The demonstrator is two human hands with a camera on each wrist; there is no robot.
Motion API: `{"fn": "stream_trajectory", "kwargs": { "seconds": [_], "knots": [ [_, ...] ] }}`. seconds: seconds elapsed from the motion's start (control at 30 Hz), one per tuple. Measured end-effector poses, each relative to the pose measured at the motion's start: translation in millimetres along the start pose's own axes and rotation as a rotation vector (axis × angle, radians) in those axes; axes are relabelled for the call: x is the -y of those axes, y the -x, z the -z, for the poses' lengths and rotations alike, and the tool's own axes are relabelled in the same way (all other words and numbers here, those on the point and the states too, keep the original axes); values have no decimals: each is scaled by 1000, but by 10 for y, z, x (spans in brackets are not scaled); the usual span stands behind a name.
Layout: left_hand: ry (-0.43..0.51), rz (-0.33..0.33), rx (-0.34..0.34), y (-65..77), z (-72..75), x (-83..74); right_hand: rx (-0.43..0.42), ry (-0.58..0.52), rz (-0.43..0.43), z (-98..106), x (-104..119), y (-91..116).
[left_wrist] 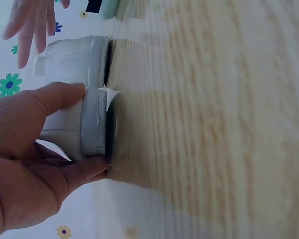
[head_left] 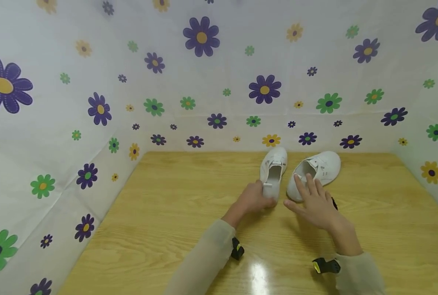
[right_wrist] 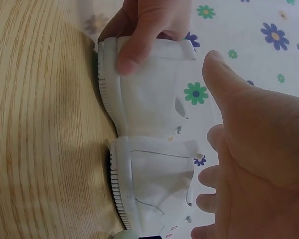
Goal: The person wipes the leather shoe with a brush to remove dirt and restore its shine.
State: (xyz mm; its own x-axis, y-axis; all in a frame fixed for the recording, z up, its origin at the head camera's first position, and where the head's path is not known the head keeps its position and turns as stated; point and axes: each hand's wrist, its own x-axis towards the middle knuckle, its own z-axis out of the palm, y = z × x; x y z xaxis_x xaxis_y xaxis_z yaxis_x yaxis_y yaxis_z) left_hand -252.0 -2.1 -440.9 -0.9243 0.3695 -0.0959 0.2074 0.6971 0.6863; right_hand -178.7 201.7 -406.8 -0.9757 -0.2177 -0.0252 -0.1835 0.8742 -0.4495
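Two white shoes stand side by side on the wooden tabletop. My left hand point(head_left: 256, 198) grips the left shoe point(head_left: 273, 176) at its heel. In the left wrist view the thumb lies on one side of that heel and the fingers on the other, down by the sole. The right shoe point(head_left: 323, 166) is turned with its toe to the right. Over its heel my right hand point(head_left: 316, 205) hovers with fingers spread, holding nothing. The right wrist view shows its fingers apart from the right shoe point(right_wrist: 159, 174).
Beside the right shoe lies a pale green object point(left_wrist: 109, 9) with a black part point(head_left: 334, 203), mostly hidden by my right hand in the head view. A flower-patterned sheet point(head_left: 226, 65) rises behind the wooden tabletop point(head_left: 160, 213) and along both sides.
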Motion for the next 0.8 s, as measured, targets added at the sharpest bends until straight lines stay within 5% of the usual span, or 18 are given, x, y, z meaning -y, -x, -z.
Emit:
{"fn": "stream_trajectory", "kwargs": {
  "seconds": [0.33, 0.8],
  "knots": [
    [-95, 8, -52, 103, 112, 86, -5, 31, -9, -26, 4, -6],
    [-36, 25, -6, 276, 245, 236, -19, 19, -1, 3, 0, 2]
  ]
}}
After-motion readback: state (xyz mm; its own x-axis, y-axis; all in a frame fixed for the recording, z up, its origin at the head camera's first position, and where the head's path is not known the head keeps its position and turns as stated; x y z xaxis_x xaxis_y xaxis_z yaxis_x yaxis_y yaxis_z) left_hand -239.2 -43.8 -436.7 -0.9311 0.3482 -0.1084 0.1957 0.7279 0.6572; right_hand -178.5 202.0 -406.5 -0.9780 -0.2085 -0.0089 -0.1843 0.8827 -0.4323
